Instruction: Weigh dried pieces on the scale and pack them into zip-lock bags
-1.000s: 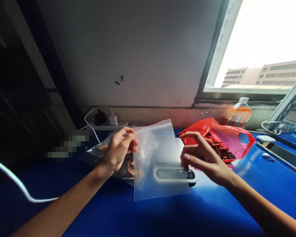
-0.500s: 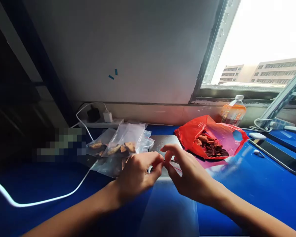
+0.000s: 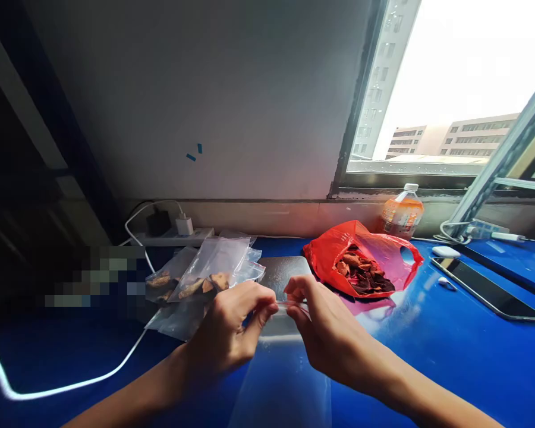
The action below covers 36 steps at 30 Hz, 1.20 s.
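Observation:
A clear zip bag (image 3: 289, 380) with a reddish seal line stretches between my two hands, its body extending toward me over the blue tabletop. My left hand (image 3: 236, 324) pinches one end of the bag's seal edge between thumb and forefinger. At the other end, my right hand (image 3: 325, 327) is closed with thumb and fingers on the same edge. Just behind them lies a silver metal plate (image 3: 283, 273), partly hidden. To the left, several clear bags (image 3: 218, 255) with dried brown slices are piled up. An open red plastic bag (image 3: 325, 255) holds dark dried pieces (image 3: 365, 273).
An orange drink bottle (image 3: 403, 214) stands behind the red bag. At right lie a phone (image 3: 488, 288), an earbud (image 3: 447, 283) and a white case (image 3: 446, 252). A power strip (image 3: 173, 239) with a charger (image 3: 184, 225) sits at the wall; a white cable (image 3: 84, 380) crosses the left side.
My hands have moved slightly apart, drawing the bag's seal edge straight between them. The whole view has shifted, so the table things appear a little further left and lower.

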Each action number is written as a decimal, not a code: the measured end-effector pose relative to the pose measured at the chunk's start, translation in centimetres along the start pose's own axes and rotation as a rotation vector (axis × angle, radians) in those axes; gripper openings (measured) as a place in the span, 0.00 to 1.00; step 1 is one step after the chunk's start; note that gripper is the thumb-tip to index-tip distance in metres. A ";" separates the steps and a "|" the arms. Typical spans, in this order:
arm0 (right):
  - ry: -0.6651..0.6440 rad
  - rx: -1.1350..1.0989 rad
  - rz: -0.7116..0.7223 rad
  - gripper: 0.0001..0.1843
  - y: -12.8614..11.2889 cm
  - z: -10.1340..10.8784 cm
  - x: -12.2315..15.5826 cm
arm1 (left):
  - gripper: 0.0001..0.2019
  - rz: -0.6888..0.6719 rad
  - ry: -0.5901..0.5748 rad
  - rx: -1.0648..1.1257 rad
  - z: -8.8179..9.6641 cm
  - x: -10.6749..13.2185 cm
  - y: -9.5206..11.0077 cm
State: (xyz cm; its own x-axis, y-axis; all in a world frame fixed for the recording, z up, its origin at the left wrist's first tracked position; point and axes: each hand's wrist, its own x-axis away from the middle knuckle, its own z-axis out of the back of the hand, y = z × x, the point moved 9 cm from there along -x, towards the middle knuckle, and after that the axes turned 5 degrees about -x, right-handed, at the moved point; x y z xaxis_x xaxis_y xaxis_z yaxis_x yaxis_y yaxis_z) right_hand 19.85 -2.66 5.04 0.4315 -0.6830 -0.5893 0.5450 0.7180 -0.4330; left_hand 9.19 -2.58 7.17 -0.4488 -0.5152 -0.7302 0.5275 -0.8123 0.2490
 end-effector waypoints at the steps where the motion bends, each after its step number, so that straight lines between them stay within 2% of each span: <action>1: 0.001 0.011 0.004 0.10 0.0 0.2 0.0 | 0.06 0.013 0.007 -0.020 0.3 0.0 -0.1; 3: 0.005 0.031 0.002 0.10 0.3 0.4 0.0 | 0.05 0.043 0.017 -0.058 0.8 0.0 -0.4; 7: -0.025 0.031 -0.037 0.08 1.2 0.2 -0.1 | 0.07 0.112 -0.039 -0.082 1.1 0.0 -1.0; 9: -0.028 0.020 -0.049 0.07 1.7 0.2 -0.1 | 0.06 0.151 -0.014 -0.094 1.6 0.1 -1.5; 12: -0.021 0.010 -0.064 0.06 2.6 0.6 -0.1 | 0.05 0.225 0.036 -0.089 2.3 0.4 -2.8; 16: -0.040 -0.019 -0.108 0.05 3.9 0.8 -0.1 | 0.07 0.333 -0.010 -0.022 2.0 0.7 -4.6; 19: -0.035 -0.008 -0.149 0.07 4.9 0.9 -0.2 | 0.08 0.383 0.074 -0.018 2.6 0.8 -5.4; 21: -0.050 0.012 -0.168 0.09 5.5 0.7 -0.3 | 0.09 0.393 0.062 0.022 2.0 0.8 -5.9; 25: -0.097 0.104 -0.166 0.10 6.4 0.4 -0.5 | 0.09 0.432 -0.049 0.108 0.0 1.1 -6.9; 29: -0.135 0.165 -0.109 0.13 5.8 0.7 -0.6 | 0.09 0.465 0.000 0.098 0.1 1.1 -7.4; 36: -0.088 0.170 -0.150 0.11 6.2 1.0 -0.5 | 0.08 0.565 -0.004 0.195 -0.1 1.4 -8.7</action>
State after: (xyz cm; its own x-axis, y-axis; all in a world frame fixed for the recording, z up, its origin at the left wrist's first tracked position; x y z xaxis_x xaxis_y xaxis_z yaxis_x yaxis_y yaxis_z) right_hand 23.70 2.00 3.32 0.3936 -0.7945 -0.4625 0.7173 0.5801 -0.3860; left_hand 4.05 3.78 3.91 -0.1397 -0.8829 -0.4484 0.5435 -0.4469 0.7106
